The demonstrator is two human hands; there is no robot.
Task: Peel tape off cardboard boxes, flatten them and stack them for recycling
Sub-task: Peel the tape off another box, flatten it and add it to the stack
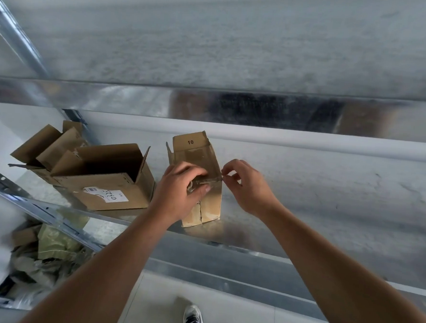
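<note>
Clearly, the small box (200, 153), marked with the number 10, lay on the metal shelf (305, 192) directly in front of the person. Its long axis ran away from the body, turned only a little to the left. The left hand (180, 189) lay over the middle of its upper face, the fingers curled on it and holding it down. Some crumpled clear tape seemed to be under the thumb, but I could not tell this for sure. The right hand (245, 185) was just beside the right edge of the box. Its thumb and first finger were pinched on the end of a strip of tape (214, 179), and the other fingers were loosely bent. The strip ran across the box from one hand to the other, so it crossed the long axis. In my judgement the pull should go to the right, away from the left hand, which served as the anchor. An open box (106, 179) stood near on the left, not touching the small one.
</note>
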